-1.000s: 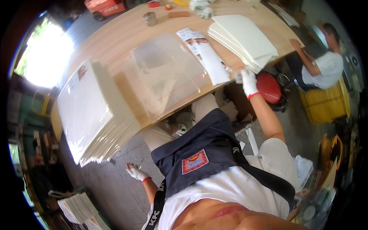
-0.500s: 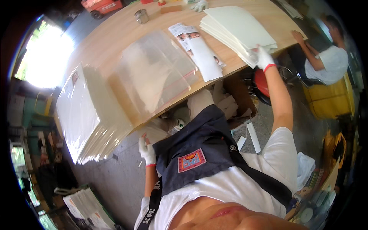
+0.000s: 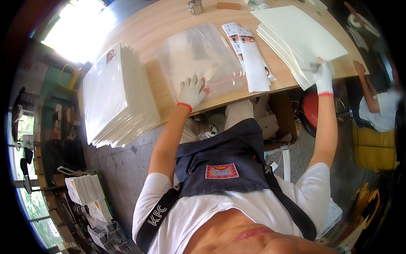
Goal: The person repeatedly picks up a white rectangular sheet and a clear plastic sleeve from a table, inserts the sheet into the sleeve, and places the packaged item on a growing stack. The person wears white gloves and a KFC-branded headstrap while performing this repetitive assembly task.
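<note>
My left hand [image 3: 192,92], in a white glove with a red cuff, lies with fingers spread on a pile of clear plastic bags [image 3: 198,46] at the table's middle. My right hand [image 3: 323,77], gloved the same way, closes on the near edge of the top sheet in a stack of large white sheets [image 3: 298,36] on the right. Its fingertips are partly blurred. Between the two piles lie printed paper strips [image 3: 256,63], white at the near end with pictures at the far end.
A tall stack of plastic-wrapped white packs [image 3: 112,97] stands at the left of the wooden table [image 3: 148,25]. A metal cup [image 3: 195,7] and a brown block [image 3: 228,6] sit at the back. A red stool [image 3: 311,111] and a seated person [image 3: 376,101] are at the right.
My left hand has risen from beside my apron onto the plastic bags. My right hand stays at the white sheets, where the top sheet now sits shifted to the right over the others.
</note>
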### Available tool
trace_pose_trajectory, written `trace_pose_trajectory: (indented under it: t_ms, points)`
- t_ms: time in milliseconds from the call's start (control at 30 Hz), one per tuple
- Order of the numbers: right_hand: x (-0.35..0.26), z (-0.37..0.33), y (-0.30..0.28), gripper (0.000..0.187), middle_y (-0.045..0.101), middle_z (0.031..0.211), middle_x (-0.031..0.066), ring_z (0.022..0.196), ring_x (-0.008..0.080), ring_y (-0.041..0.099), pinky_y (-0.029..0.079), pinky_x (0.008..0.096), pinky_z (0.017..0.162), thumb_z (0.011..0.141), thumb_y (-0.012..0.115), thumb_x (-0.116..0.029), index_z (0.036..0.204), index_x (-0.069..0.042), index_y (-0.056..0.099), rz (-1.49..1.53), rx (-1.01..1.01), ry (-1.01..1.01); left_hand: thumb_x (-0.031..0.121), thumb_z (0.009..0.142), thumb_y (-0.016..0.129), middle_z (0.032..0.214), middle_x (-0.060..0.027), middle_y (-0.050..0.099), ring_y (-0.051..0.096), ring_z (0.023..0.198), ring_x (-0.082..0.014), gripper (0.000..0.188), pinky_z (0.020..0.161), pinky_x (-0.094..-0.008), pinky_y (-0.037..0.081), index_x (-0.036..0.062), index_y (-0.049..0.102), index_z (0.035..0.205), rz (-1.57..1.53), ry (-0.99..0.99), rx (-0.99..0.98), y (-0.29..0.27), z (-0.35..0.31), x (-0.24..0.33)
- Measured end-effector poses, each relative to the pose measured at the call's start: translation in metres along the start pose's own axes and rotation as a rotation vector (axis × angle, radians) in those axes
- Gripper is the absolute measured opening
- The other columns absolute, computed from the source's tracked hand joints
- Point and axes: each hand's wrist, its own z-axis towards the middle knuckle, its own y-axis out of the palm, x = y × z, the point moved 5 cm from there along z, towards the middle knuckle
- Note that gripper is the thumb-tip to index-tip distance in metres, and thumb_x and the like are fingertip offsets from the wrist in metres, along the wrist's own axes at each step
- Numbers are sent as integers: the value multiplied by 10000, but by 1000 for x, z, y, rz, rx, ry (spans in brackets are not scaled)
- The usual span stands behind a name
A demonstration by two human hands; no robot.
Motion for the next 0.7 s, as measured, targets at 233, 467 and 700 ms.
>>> trace_pose_trajectory:
  t_ms: [233, 467, 700]
  points:
    - [11, -177, 24, 446, 599, 1107, 176, 972, 280, 614, 504, 391, 874, 817, 534, -151, 1217, 39, 482, 127, -323, 341, 193, 763, 576, 1027, -128, 554, 530, 967, -346, 228, 813, -440, 429, 105, 556, 972, -135, -184, -147, -20, 5, -18]
    - [66, -253, 34, 578, 580, 1142, 156, 1003, 237, 600, 498, 342, 862, 791, 589, -217, 1277, 48, 424, 174, -375, 720, 71, 731, 544, 1012, -101, 546, 526, 964, -323, 256, 771, -426, 471, 136, 549, 978, -256, -298, -96, -6, -4, -62]
    - [65, -264, 28, 646, 566, 1179, 149, 1013, 229, 597, 497, 321, 858, 780, 630, -289, 1288, 46, 410, -19, -487, 653, 83, 707, 558, 1069, -52, 532, 510, 1028, -272, 290, 779, -402, 482, 158, 545, 988, -170, -187, -82, -2, -8, -63]
